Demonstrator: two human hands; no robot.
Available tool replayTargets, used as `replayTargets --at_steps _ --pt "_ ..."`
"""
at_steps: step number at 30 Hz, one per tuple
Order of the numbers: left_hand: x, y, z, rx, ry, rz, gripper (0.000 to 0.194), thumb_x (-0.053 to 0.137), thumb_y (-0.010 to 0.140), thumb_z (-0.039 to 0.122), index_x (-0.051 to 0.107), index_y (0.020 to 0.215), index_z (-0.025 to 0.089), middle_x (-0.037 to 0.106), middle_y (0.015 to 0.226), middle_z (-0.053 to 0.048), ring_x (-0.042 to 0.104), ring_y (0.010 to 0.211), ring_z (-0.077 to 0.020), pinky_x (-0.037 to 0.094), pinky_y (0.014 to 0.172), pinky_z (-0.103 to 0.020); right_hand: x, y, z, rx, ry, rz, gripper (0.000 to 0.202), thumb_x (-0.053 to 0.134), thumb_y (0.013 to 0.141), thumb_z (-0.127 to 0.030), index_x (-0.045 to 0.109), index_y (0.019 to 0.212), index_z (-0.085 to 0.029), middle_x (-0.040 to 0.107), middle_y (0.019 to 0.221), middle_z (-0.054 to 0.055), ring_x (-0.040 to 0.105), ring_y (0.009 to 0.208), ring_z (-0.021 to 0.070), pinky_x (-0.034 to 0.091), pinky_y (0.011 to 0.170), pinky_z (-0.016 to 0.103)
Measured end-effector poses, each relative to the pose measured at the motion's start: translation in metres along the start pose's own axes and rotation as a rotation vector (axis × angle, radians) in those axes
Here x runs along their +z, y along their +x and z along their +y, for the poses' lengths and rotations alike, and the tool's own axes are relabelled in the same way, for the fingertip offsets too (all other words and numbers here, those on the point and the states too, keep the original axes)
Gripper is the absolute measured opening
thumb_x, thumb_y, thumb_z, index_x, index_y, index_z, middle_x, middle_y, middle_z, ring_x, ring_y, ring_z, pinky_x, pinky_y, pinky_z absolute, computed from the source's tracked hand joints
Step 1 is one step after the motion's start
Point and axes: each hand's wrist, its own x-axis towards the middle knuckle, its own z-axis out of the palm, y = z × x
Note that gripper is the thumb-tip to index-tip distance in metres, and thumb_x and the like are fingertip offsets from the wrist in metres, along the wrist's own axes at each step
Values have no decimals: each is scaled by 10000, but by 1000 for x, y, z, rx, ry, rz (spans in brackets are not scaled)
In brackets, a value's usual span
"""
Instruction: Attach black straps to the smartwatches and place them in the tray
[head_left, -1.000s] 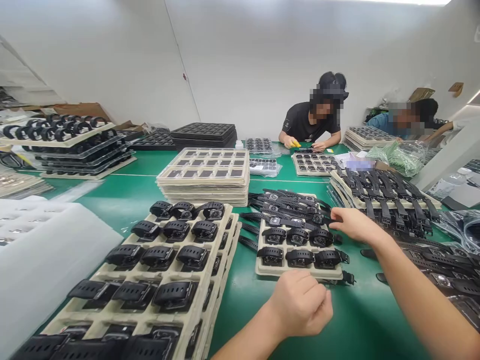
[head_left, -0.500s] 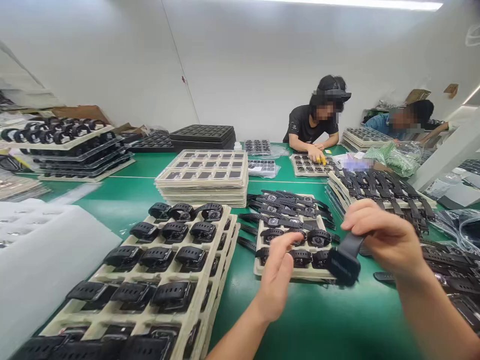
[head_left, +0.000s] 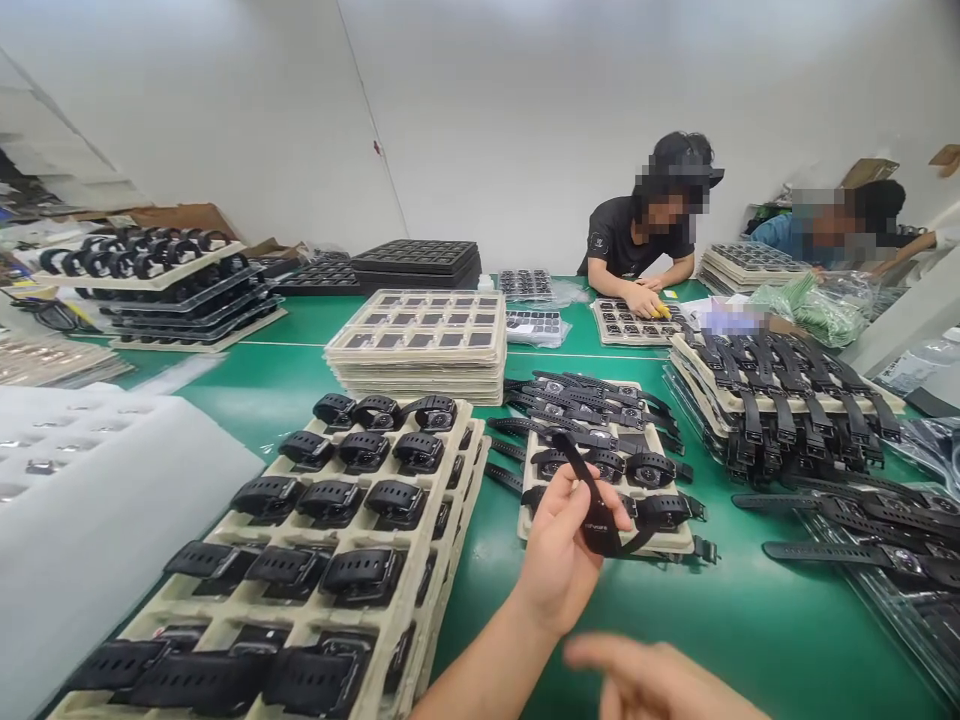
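Note:
My left hand (head_left: 564, 545) grips a black smartwatch (head_left: 598, 522) by its case, with the dark screen facing me and pale lettering on it. One half of the strap sticks up past my thumb; the other trails to the right. Below and to the right, my right hand (head_left: 652, 675) is blurred at the bottom edge, apart from the watch, its index finger stretched out and nothing visible in it. Behind the held watch lies a cream tray (head_left: 531, 470) with more black watches, some in its cells, others laid flat across its far part.
At left stands a stack of cream trays (head_left: 409, 540) filled with strapped watches, beside a white foam block (head_left: 142, 540). Further back are covered trays (head_left: 416, 375) and black trays (head_left: 416, 260). Watches (head_left: 862, 545) lie in piles at right. Two people work across the green table (head_left: 750, 630).
The watch has passed from my right hand to my left hand. My right hand has dropped down and left to the bottom edge. The view has shifted slightly.

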Motion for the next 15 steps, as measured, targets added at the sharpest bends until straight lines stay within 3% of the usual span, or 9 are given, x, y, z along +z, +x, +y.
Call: replayTargets --at_steps 2,4,7,9,11,15 --pt "-1 -1 -3 -8 36 -44 300 742 890 445 594 944 189 601 648 41 615 608 -123 471 671 -258 16 8 7 89 307 134 544 379 990 -699 645 1150 -252 580 764 13 431 448 118 378 378 227" --pt "-3 -2 -5 -25 136 -85 345 670 931 498 579 851 175 525 531 55 576 575 -124 465 678 -270 17 19 5 130 602 383 492 500 951 -691 627 1130 -251 580 834 30 431 522 120 333 405 209" --pt "-5 -4 -5 -72 384 -169 398 682 908 514 565 751 168 495 479 41 557 584 -142 457 681 -284 -5 34 -10 61 629 625 365 687 890 -590 630 995 -245 586 883 42 511 677 168 372 513 241" --pt "-4 -5 -3 -77 560 -216 394 706 874 535 602 817 160 547 556 19 535 581 -137 442 639 -278 -25 41 -21 -20 444 625 433 644 911 -624 574 775 -219 527 744 15 469 643 171 357 542 265" --pt "-5 -6 -1 -37 697 -234 394 683 883 548 620 900 159 576 665 0 515 602 -131 434 616 -269 -42 48 -29 -79 224 538 572 550 935 -692 464 634 -214 404 610 -20 369 575 155 300 535 278" --pt "-10 -6 3 130 937 -193 263 597 952 440 577 941 179 508 704 19 475 631 -126 399 598 -252 -53 55 -34 -104 -78 404 588 470 993 -652 363 611 -218 325 605 -37 289 578 145 226 544 295"
